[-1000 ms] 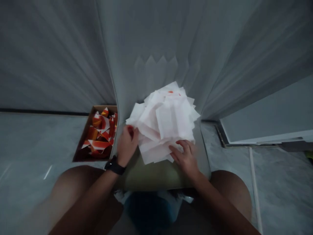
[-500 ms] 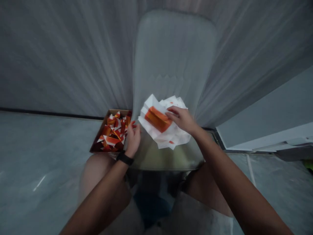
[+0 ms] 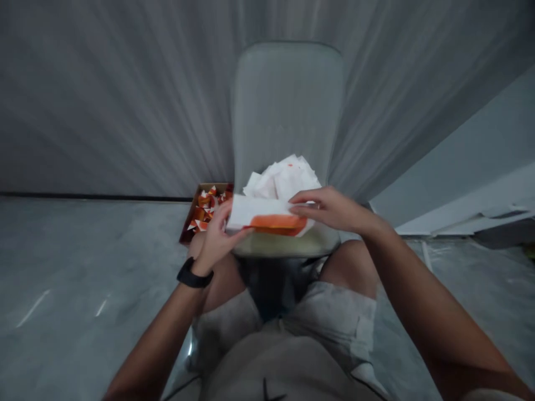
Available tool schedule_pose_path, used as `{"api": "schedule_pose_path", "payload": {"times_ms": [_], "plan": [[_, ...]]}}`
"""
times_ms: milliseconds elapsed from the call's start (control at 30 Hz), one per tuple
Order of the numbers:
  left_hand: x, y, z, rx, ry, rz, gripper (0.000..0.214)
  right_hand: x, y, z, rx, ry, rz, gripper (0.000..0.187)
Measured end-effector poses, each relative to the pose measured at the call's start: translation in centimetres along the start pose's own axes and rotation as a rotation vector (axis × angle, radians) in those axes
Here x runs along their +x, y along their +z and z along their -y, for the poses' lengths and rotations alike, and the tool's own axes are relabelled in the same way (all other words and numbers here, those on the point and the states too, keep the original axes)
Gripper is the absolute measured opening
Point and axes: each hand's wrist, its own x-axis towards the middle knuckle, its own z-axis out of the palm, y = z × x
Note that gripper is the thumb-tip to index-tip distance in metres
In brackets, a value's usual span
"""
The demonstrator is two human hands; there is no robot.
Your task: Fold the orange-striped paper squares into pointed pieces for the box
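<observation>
Between my hands is a creased sheet of paper [image 3: 267, 213], white with an orange panel, raised above the front of the chair seat. My left hand [image 3: 217, 234], with a black band on its wrist, pinches the sheet's left end between thumb and fingers. At the right end, my right hand [image 3: 328, 209] grips it near the upper edge, its fingers partly over the paper. Just behind the sheet, a loose pile of white papers [image 3: 286, 175] lies on the chair seat, its front part hidden.
The grey chair [image 3: 288, 94] stands before my knees, its back toward a grey curtain [image 3: 125, 100]. Left of the seat, an open box [image 3: 186, 231] holds several folded orange, red and white paper pieces. A pale panel [image 3: 468, 184] is at the right.
The orange-panelled sheet has come up off the pile toward me and now shows edge-on. My left hand has moved from beside the box onto its left end. The view has shifted.
</observation>
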Motion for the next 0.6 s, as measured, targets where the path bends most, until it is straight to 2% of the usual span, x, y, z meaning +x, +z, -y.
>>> {"api": "schedule_pose_path", "payload": {"times_ms": [33,100,167,267,333,433,500,600], "plan": [[0.1,0.4,-0.3,-0.007,-0.006,0.083,0.049,-0.5,-0.2,-0.7,0.002,0.026,-0.04,0.032],[0.2,1.6,-0.2,-0.055,-0.054,0.216,0.04,-1.5,-0.5,-2.7,0.051,0.092,-0.142,0.032],[0.3,3.2,0.2,-0.133,-0.129,0.252,0.041,-2.7,-0.1,-4.9,0.198,0.184,-0.293,0.039],[0.3,5.9,0.9,-0.303,-0.256,0.235,0.045,-4.7,2.5,-8.0,0.523,0.364,-0.496,0.064],[0.5,7.6,1.2,-0.41,-0.321,0.222,0.048,-5.8,5.0,-9.5,0.712,0.48,-0.513,0.071],[0.8,9.6,1.5,-0.482,-0.378,0.242,0.049,-6.5,8.0,-11.2,0.969,0.562,-0.439,0.053],[1.2,10.3,1.8,-0.468,-0.41,0.265,0.049,-6.5,8.9,-12.3,1.076,0.572,-0.406,0.041],[1.6,10.8,2.3,-0.406,-0.452,0.349,0.05,-6.4,8.6,-14.4,1.081,0.575,-0.499,0.04]]}}
